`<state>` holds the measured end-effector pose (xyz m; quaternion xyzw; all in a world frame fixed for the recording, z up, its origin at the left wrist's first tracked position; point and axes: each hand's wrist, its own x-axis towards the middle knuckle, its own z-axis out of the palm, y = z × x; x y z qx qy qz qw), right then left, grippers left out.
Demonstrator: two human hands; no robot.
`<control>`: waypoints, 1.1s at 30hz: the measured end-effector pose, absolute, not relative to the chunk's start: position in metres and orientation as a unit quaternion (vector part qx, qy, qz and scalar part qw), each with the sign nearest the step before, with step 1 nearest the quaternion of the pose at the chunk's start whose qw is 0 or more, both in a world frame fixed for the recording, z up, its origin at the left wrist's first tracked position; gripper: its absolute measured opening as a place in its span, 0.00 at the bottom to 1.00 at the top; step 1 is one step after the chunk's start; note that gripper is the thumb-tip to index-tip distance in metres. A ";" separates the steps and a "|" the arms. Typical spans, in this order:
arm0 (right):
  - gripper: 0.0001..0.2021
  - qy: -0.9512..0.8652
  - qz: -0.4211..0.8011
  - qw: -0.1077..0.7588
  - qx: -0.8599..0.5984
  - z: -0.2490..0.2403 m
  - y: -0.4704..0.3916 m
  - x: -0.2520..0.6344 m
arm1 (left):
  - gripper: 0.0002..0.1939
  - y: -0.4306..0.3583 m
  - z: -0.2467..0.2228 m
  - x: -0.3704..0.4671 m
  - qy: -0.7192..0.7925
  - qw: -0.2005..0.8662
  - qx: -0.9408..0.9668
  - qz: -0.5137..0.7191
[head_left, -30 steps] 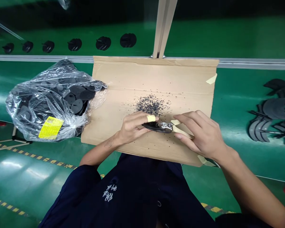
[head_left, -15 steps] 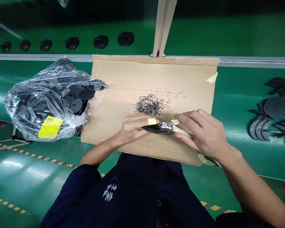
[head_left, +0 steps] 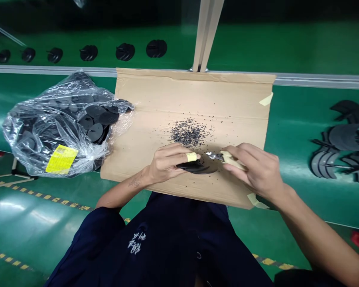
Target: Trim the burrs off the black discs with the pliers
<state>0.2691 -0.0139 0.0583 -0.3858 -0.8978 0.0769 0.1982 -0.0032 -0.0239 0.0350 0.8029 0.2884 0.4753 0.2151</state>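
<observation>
My left hand point(head_left: 169, 161), with yellow tape around a finger, is closed on a black round plastic part point(head_left: 202, 168). It holds the part low over the cardboard. In my right hand point(head_left: 257, 165) is a pair of cutting pliers point(head_left: 215, 156) with cream handles, the metal jaws pointing left. The jaws sit just above the black part's right side and look apart from it. Behind both hands lies a heap of small black plastic bits point(head_left: 188, 132), scattered over the cardboard sheet point(head_left: 146, 89). My fingers hide the left end of the part.
Left of the cardboard rests a clear plastic bag point(head_left: 56, 123) of black discs with a yellow label point(head_left: 61, 159). Stacked black parts point(head_left: 344, 137) lie at the right. Several black parts point(head_left: 125, 52) line the back, left of an upright post point(head_left: 208, 36).
The pliers' jaws have come away from the black part, and my right hand has turned slightly. My left hand still holds the part, now tilted a little differently.
</observation>
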 end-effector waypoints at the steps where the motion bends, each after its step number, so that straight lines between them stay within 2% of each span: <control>1: 0.18 -0.891 0.072 0.203 -0.400 0.058 -0.013 0.271 | 0.12 -0.024 0.036 -0.004 0.288 0.211 0.808 0.470; 6: 0.18 -0.903 0.016 0.164 -0.397 0.062 -0.008 0.268 | 0.17 -0.021 0.036 -0.002 0.305 0.196 0.829 0.426; 13: 0.20 -0.889 0.092 0.159 -0.420 0.061 -0.007 0.273 | 0.10 -0.013 0.030 -0.001 0.344 0.174 0.839 0.385; 15: 0.20 -0.880 0.094 0.158 -0.439 0.053 -0.011 0.282 | 0.10 -0.011 0.029 -0.004 0.392 0.221 0.809 0.379; 19: 0.18 -0.870 0.038 0.166 -0.462 0.027 -0.022 0.294 | 0.25 0.001 0.030 -0.003 0.467 0.341 0.715 0.392; 22: 0.19 -0.868 0.003 0.173 -0.466 0.011 -0.029 0.297 | 0.25 0.028 0.041 0.015 0.442 0.357 0.724 0.391; 24: 0.19 -0.866 0.000 0.169 -0.471 0.007 -0.033 0.296 | 0.21 0.059 0.052 0.036 0.405 0.316 0.778 0.362; 28: 0.20 -0.854 0.034 0.150 -0.498 0.008 -0.045 0.296 | 0.20 0.143 0.064 0.091 0.384 0.102 0.874 0.278; 30: 0.21 -0.841 0.066 0.169 -0.510 0.010 -0.052 0.299 | 0.20 0.184 0.063 0.117 0.421 0.018 0.888 0.183; 33: 0.19 -0.810 0.098 0.235 -0.528 0.011 -0.061 0.313 | 0.19 0.227 0.057 0.142 0.471 -0.038 0.881 0.030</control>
